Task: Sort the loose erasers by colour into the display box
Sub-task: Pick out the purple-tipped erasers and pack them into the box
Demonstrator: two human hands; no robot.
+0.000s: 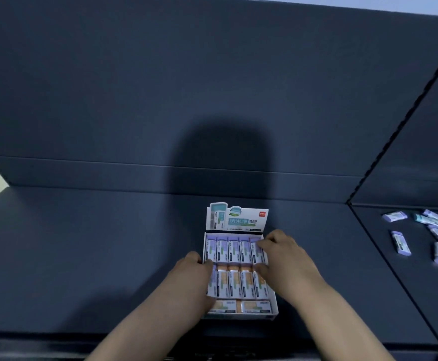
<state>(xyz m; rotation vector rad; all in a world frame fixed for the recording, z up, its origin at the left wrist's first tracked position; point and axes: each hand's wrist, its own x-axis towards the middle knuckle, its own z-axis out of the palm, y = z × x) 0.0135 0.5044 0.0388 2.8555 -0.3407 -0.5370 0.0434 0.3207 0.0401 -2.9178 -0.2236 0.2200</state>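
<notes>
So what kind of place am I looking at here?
Probably a purpose-built sorting or recording workstation, not a shop: dark padded panels wall in a matching tabletop, which holds only a retail display box of erasers and some loose erasers.

matt dark table (pixel 108 243); white printed card box (pixel 273 306); erasers (pixel 234 250) in glossy paper sleeves, the loose ones (pixel 400 242) likewise.

head-worn view, angled down, close over table (pixel 82 243)
</notes>
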